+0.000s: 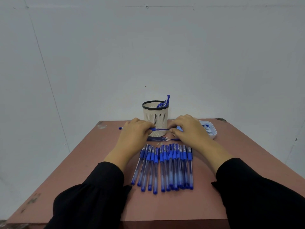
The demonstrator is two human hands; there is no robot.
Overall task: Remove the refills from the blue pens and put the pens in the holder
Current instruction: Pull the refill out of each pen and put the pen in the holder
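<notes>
My left hand [136, 131] grips a blue pen [153, 129] held level in front of the holder, its far end poking out at the left. My right hand [186, 128] pinches the thin refill [162, 129] that sticks out of the pen's right end. The cream mesh holder [155, 119] with a black rim stands behind, with a few blue pens [165, 101] in it. Several capped blue pens [166, 167] lie in a row on the table near me. A few loose refills [158, 139] lie between the row and the holder.
A white tray [212, 130] with small blue and metal parts sits at the right behind my right hand. The reddish-brown table [92, 162] ends close behind the holder at a pale wall. Black sleeves cover both forearms.
</notes>
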